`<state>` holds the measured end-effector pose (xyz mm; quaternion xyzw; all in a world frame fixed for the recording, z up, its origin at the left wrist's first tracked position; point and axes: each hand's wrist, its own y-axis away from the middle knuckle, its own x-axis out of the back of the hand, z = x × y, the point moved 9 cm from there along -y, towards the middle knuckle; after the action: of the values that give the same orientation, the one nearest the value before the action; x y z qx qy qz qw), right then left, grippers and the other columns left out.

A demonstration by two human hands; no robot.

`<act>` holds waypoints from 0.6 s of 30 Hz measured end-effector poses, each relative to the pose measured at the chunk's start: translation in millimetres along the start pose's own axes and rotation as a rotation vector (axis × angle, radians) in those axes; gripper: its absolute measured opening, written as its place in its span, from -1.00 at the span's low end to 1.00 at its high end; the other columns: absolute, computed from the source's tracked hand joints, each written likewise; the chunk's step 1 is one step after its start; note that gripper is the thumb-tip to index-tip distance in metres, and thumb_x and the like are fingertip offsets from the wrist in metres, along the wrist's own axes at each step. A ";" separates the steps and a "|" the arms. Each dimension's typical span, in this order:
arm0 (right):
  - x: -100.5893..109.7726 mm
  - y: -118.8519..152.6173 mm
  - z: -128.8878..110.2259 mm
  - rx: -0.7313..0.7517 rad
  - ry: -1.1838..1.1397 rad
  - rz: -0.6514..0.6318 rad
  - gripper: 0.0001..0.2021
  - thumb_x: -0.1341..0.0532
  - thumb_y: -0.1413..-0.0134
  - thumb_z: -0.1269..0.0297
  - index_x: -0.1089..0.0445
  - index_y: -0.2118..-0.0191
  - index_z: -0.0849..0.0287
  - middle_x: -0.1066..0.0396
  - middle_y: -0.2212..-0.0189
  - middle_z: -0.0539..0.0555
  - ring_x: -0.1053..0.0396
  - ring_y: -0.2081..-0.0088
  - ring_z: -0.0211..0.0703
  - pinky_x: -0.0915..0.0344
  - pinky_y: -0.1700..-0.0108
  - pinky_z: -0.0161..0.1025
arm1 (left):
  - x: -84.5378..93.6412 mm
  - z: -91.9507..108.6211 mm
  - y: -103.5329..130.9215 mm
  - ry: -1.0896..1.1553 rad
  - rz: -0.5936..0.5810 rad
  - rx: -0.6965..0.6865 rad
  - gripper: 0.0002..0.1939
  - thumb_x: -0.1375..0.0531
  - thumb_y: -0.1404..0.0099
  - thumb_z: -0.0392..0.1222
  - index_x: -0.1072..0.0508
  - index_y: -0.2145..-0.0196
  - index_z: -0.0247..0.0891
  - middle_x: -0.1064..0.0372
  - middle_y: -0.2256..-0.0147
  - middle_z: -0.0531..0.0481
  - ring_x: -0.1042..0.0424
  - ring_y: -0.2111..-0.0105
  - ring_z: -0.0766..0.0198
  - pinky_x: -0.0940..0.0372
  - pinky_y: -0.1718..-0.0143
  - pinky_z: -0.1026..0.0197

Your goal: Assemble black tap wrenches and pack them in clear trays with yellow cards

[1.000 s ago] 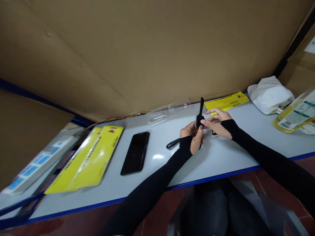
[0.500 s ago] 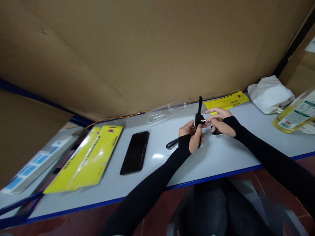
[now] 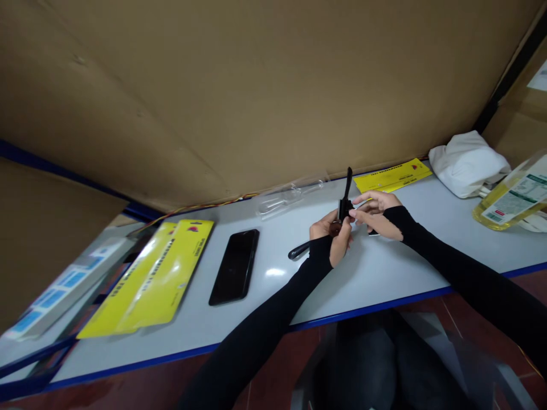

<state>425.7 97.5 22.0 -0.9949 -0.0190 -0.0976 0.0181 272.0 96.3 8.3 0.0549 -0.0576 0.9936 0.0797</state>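
My left hand (image 3: 333, 234) is wrapped round a black hand tool (image 3: 348, 185), whose block-like head shows above the thumb and whose slim handle points up. A second black handle (image 3: 298, 250) sticks out to the left below this hand; whether it belongs to the same tool is hidden. My right hand (image 3: 378, 213) is at the head's right side, with thumb and fingertips pinched against it. What those fingertips hold is too small to make out. A small dark piece (image 3: 373, 232) lies on the table, mostly covered by my right hand.
A black phone (image 3: 233, 266) and yellow packaging cards (image 3: 158, 273) lie to the left. Behind my hands are a clear plastic blister (image 3: 290, 196) and another yellow card (image 3: 393, 175). A white cloth bundle (image 3: 468, 162) and a bottle of yellow liquid (image 3: 508, 196) stand right. Cardboard (image 3: 273, 85) walls the back.
My right hand has moved slightly left, closing its fingertips onto the tool's head. The small silvery part visible there before is now covered. My left hand keeps its hold.
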 end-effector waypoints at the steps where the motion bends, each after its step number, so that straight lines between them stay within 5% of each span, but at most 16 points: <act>1: 0.1 0.0 -0.1 0.002 0.000 0.000 -0.63 -0.45 0.03 0.27 -0.43 0.09 0.16 -0.62 0.29 0.13 -0.54 0.41 -0.16 -0.45 0.48 -0.30 | 0.4 0.0 0.3 0.000 0.005 -0.006 -0.63 -0.31 -0.31 0.03 -0.61 0.11 -0.34 -0.37 0.62 0.09 -0.26 0.75 0.39 -0.18 0.73 0.36; 11: -3.1 -0.9 3.0 0.034 -0.072 -0.007 -0.59 -0.40 -0.05 0.24 -0.36 -0.01 0.12 -0.60 0.26 0.10 -0.55 0.37 -0.17 -0.50 0.39 -0.25 | 0.5 1.7 0.0 -0.022 -0.019 -0.028 -0.64 -0.28 -0.34 0.00 -0.61 0.07 -0.34 -0.39 0.63 0.07 -0.26 0.74 0.37 -0.19 0.71 0.34; 14: -0.6 0.5 -5.5 0.123 0.054 -0.006 -0.61 -0.36 -0.11 0.23 -0.40 -0.05 0.12 -0.63 0.24 0.10 -0.54 0.35 -0.16 -0.46 0.36 -0.26 | 0.9 -1.3 -1.6 -0.018 -0.024 -0.002 -0.65 -0.28 -0.34 0.01 -0.60 0.10 -0.34 -0.37 0.64 0.08 -0.25 0.75 0.37 -0.20 0.72 0.33; 18: 0.9 2.2 -22.7 0.311 0.334 0.010 -0.83 -0.26 -0.22 0.23 -0.58 0.15 0.12 -0.64 0.23 0.09 -0.51 0.29 -0.16 -0.32 0.35 -0.30 | -1.6 -2.7 -2.0 0.007 -0.056 0.042 -0.63 -0.29 -0.31 0.04 -0.58 0.15 -0.36 -0.43 0.58 0.03 -0.24 0.76 0.37 -0.19 0.75 0.31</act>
<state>422.3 94.5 44.4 -0.9503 -0.0254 -0.2568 0.1744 273.6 98.4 5.7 0.0545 -0.0347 0.9922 0.1064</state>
